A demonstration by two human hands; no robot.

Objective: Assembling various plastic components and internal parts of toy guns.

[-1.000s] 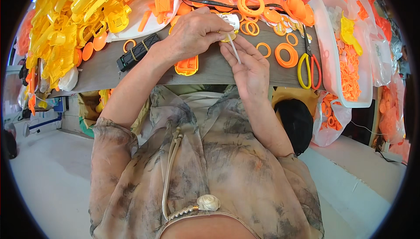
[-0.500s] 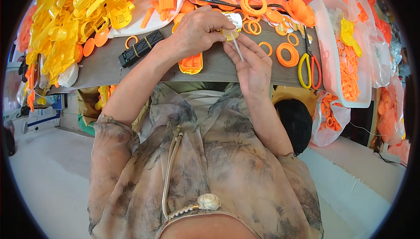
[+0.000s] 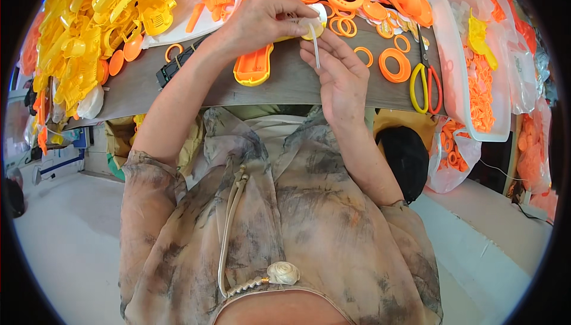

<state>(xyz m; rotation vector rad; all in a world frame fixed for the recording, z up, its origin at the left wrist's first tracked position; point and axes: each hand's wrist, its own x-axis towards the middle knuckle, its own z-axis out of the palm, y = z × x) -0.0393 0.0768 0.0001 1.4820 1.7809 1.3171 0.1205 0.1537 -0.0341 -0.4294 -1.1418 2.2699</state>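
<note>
a round yellow piece (image 3: 321, 29) is being held up over the counter (image 3: 291, 81), between the fingers of both hands. by the left hand (image 3: 264, 22), the piece is being pinched, with a narrow gap between thumb and forefinger. by the right hand (image 3: 342, 75), it is being met from below with loosely curled fingers; whether they are being closed on it cannot be told. a thin white stick (image 3: 316, 48) is being seen slanting down from the piece, past the tips of the right fingers. just beyond the fingers, a white part (image 3: 321, 11) is being partly covered.

nearer the body than the left fingers, an orange and yellow shell (image 3: 254, 66) is being carried by the counter. farther left of those fingers, a black block (image 3: 172, 70) is being partly hidden by the forearm. to the right of the right fingers, a thick orange ring (image 3: 404, 66) is being seen lying flat; past it, scissors (image 3: 424, 64) with yellow and red handles are being seen beside a translucent bin (image 3: 455, 90), in which small orange parts (image 3: 480, 96) are being held.
</note>
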